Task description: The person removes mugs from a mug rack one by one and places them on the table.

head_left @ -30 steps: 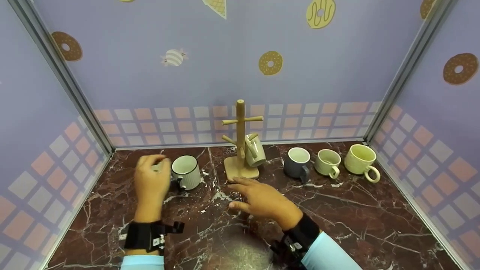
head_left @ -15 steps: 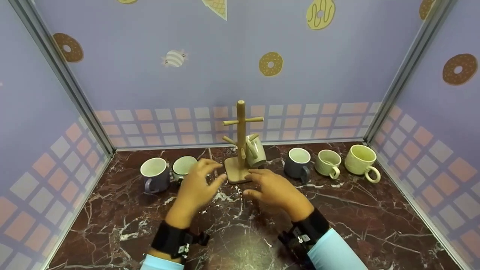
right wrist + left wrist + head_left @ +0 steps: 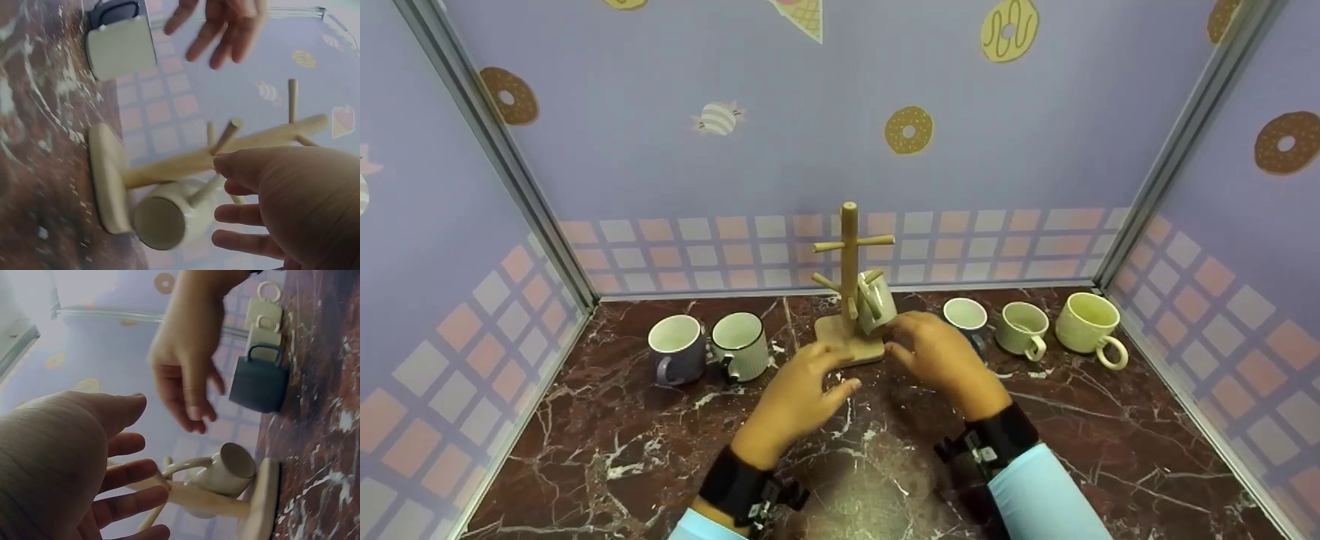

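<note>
A wooden mug tree (image 3: 850, 259) stands at the back middle, with a cream mug (image 3: 879, 306) hanging tilted, mouth down, from a lower right peg. My left hand (image 3: 799, 394) hovers in front of the base, fingers spread and holding nothing. Close to the hanging mug is my right hand (image 3: 941, 356), its fingers loosely bent; in the left wrist view this right hand (image 3: 188, 363) grips nothing and is apart from the mug. The right wrist view shows the cream mug (image 3: 160, 222) below the right fingers.
Left of the tree stand a purple-grey mug (image 3: 679, 351) and a ribbed white mug with a dark rim (image 3: 741, 349). To its right are a dark blue-grey mug (image 3: 966, 315), partly hidden by the right hand, a ribbed green mug (image 3: 1021, 330) and a yellow mug (image 3: 1086, 324). Patterned walls enclose the marbled table.
My left hand has come away from the purple-grey mug and moved right to the front of the tree. The right hand has shifted right and up towards the hanging mug.
</note>
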A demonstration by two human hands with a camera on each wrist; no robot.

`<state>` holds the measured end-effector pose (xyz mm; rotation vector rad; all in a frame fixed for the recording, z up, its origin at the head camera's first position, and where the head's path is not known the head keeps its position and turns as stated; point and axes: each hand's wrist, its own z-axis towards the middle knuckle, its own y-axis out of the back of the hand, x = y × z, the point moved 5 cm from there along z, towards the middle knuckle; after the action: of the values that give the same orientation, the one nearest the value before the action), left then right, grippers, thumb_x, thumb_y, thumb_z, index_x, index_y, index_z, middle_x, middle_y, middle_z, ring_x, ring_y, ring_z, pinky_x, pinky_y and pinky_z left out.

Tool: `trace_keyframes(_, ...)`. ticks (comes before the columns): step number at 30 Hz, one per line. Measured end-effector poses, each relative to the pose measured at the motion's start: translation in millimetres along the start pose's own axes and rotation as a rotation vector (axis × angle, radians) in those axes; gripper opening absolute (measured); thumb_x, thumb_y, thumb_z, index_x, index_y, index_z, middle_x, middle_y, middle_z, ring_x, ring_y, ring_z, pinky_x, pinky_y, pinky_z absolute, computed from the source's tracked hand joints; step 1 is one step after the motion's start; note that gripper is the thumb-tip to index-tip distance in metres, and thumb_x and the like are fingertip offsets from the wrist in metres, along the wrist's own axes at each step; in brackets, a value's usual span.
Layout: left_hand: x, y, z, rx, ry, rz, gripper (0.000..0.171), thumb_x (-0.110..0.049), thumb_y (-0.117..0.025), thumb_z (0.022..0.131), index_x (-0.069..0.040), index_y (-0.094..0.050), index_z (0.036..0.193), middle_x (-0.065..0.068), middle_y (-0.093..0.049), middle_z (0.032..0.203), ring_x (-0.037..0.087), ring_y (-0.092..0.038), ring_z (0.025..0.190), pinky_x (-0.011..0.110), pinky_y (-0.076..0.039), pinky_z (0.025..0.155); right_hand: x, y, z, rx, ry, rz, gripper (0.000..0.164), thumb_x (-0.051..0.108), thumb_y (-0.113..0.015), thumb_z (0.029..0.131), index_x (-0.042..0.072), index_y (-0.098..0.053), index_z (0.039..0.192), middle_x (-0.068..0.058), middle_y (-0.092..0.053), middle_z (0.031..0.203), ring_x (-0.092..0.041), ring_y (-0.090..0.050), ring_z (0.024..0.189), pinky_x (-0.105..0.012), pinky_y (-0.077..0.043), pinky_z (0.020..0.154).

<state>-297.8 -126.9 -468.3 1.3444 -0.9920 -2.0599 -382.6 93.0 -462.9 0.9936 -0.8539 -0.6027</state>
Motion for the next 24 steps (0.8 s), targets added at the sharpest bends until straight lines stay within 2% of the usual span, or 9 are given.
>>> trace_keyframes(5, -6.2, -9.5, 0.2, -0.032, 0.025, 0.081, 0.053, -0.043, -0.075, 0.108, -0.012, -0.071, 0.152, 0.014, -0.066, 0.16, 0.04, -0.062, 0.149, 0.067, -0.046, 0.13, 3, 31, 12, 0.007, 0.005, -0.03, 0.049, 0.035, -0.079, 0.106, 0.007, -0.072, 0.145, -0.016, -0.076, 0.146, -0.038, -0.076, 0.129, -0.056, -0.064, 0.113)
trace_keyframes(8, -7.7, -15.5, 0.9, -0.058, 0.034, 0.109, 0.054, -0.042, -0.076, 0.107, -0.011, -0.071, 0.152, 0.013, -0.068, 0.156, 0.038, -0.065, 0.144, 0.065, -0.049, 0.127, 12, 53, 22, -0.001, 0.042, -0.081, 0.048, 0.037, -0.078, 0.107, 0.008, -0.072, 0.145, -0.017, -0.075, 0.148, -0.04, -0.076, 0.132, -0.057, -0.063, 0.114)
trace_keyframes(12, -6.8, -24.1, 1.5, -0.047, 0.053, 0.104, 0.057, -0.04, -0.078, 0.107, -0.012, -0.068, 0.155, 0.015, -0.066, 0.159, 0.039, -0.065, 0.145, 0.065, -0.051, 0.126, 24, 79, 36, -0.042, 0.119, -0.143, 0.049, 0.038, -0.078, 0.108, 0.007, -0.072, 0.144, -0.018, -0.072, 0.152, -0.04, -0.072, 0.139, -0.056, -0.059, 0.12)
trace_keyframes(14, -5.9, -27.9, 2.0, -0.037, 0.062, 0.106, 0.058, -0.039, -0.078, 0.106, -0.013, -0.067, 0.157, 0.017, -0.065, 0.161, 0.04, -0.065, 0.145, 0.066, -0.051, 0.125, 30, 89, 43, -0.08, 0.15, -0.17, 0.051, 0.041, -0.078, 0.107, 0.006, -0.072, 0.144, -0.017, -0.072, 0.151, -0.039, -0.07, 0.139, -0.056, -0.06, 0.119)
trace_keyframes(16, -5.0, -31.8, 2.2, -0.024, 0.067, 0.106, 0.06, -0.038, -0.079, 0.106, -0.012, -0.065, 0.158, 0.019, -0.064, 0.162, 0.042, -0.063, 0.147, 0.068, -0.049, 0.126, 36, 99, 50, -0.137, 0.167, -0.196, 0.052, 0.042, -0.079, 0.106, 0.004, -0.072, 0.141, -0.018, -0.072, 0.144, -0.037, -0.072, 0.131, -0.054, -0.065, 0.111)
trace_keyframes(18, -3.9, -35.6, 2.5, -0.01, 0.071, 0.108, 0.061, -0.038, -0.079, 0.106, -0.013, -0.064, 0.159, 0.02, -0.063, 0.162, 0.043, -0.062, 0.148, 0.068, -0.048, 0.127, 41, 109, 55, -0.211, 0.172, -0.22, 0.049, 0.043, -0.079, 0.106, 0.003, -0.072, 0.133, -0.016, -0.073, 0.131, -0.036, -0.074, 0.115, -0.051, -0.069, 0.095)
trace_keyframes(21, -2.3, -39.5, 2.0, -0.001, 0.066, 0.114, 0.061, -0.038, -0.08, 0.105, -0.012, -0.065, 0.159, 0.021, -0.064, 0.161, 0.044, -0.062, 0.148, 0.069, -0.048, 0.126, 47, 121, 63, -0.311, 0.169, -0.233, 0.043, 0.042, -0.078, 0.106, 0.003, -0.071, 0.123, -0.014, -0.07, 0.113, -0.033, -0.071, 0.096, -0.048, -0.068, 0.077)
trace_keyframes(22, -1.4, -40.1, 1.5, -0.003, 0.062, 0.115, 0.061, -0.037, -0.08, 0.105, -0.012, -0.065, 0.158, 0.021, -0.065, 0.16, 0.045, -0.063, 0.147, 0.069, -0.049, 0.126, 50, 123, 66, -0.332, 0.169, -0.232, 0.042, 0.041, -0.077, 0.107, 0.004, -0.072, 0.123, -0.013, -0.07, 0.112, -0.033, -0.071, 0.095, -0.048, -0.067, 0.075)
trace_keyframes(24, 0.5, -40.4, 0.3, -0.005, 0.058, 0.122, 0.061, -0.037, -0.08, 0.105, -0.012, -0.065, 0.158, 0.021, -0.066, 0.159, 0.045, -0.063, 0.147, 0.069, -0.05, 0.125, 56, 125, 74, -0.339, 0.173, -0.221, 0.043, 0.042, -0.076, 0.108, 0.005, -0.072, 0.13, -0.013, -0.071, 0.118, -0.034, -0.072, 0.103, -0.05, -0.068, 0.083)
